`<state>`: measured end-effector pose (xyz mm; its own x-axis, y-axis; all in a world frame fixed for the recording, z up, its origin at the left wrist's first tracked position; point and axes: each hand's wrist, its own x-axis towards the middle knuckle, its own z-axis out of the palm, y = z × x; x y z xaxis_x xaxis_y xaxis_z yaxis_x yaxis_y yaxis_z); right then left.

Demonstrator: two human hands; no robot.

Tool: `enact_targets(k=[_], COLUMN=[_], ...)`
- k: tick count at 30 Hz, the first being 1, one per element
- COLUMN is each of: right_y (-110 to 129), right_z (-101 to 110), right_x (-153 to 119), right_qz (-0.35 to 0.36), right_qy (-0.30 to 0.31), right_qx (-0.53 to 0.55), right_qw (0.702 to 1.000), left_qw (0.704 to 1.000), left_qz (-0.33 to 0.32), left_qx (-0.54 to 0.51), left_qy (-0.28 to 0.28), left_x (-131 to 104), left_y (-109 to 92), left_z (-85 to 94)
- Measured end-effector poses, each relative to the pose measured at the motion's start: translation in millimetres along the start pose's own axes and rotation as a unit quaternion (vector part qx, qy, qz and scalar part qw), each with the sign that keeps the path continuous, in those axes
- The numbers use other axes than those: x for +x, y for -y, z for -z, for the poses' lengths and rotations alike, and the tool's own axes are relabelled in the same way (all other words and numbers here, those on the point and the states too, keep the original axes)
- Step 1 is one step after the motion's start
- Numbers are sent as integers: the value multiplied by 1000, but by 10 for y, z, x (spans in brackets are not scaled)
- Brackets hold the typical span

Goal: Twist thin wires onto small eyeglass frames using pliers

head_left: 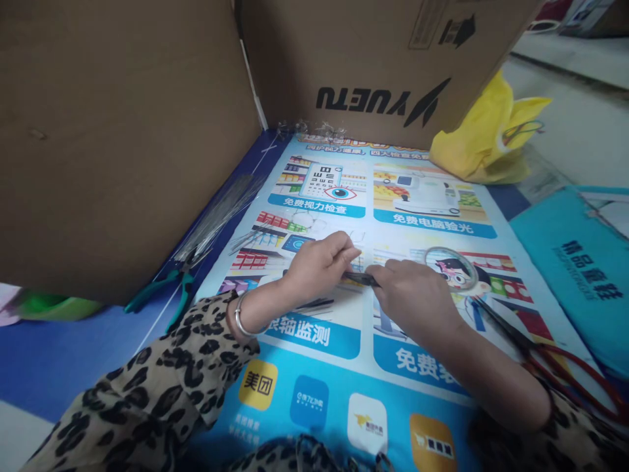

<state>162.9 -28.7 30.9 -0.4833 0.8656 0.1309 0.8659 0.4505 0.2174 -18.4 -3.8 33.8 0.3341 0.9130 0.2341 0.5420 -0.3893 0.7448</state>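
Note:
My left hand, with a silver bangle at the wrist, is closed in a pinch over the poster, on what looks like a thin wire, hard to see. Close beside it, my right hand is wrapped round a dark metal tool that looks like pliers. Its jaws point at the left fingertips, and the palm hides its handles. Loose thin wires lie on the poster under the left hand. A bundle of straight silvery wires rests to the left, near teal-handled pliers.
A printed poster covers the work surface. Tall cardboard panels stand at the left and back. Right of my hands are a clear tape roll, red-handled scissors, a teal bag and a yellow bag. Wire scraps lie at the back.

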Motion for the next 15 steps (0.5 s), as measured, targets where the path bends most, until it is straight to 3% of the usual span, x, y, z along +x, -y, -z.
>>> enact_targets(k=[5, 10, 12, 15], right_y=[-17, -54, -62, -81], right_z=[65, 101, 98, 88], right_x=[20, 39, 44, 48], right_qz=[-32, -29, -24, 1], right_qy=[117, 178, 187, 154], right_qx=[79, 117, 125, 106], right_qw=[989, 977, 974, 982], left_qw=[984, 958, 957, 972], left_qz=[-102, -189, -191, -122], left_qx=[145, 210, 210, 195], left_qy=[21, 41, 54, 45], left_x=[-30, -62, -59, -21], left_y=[21, 55, 53, 51], left_z=[-2, -24, -26, -4])
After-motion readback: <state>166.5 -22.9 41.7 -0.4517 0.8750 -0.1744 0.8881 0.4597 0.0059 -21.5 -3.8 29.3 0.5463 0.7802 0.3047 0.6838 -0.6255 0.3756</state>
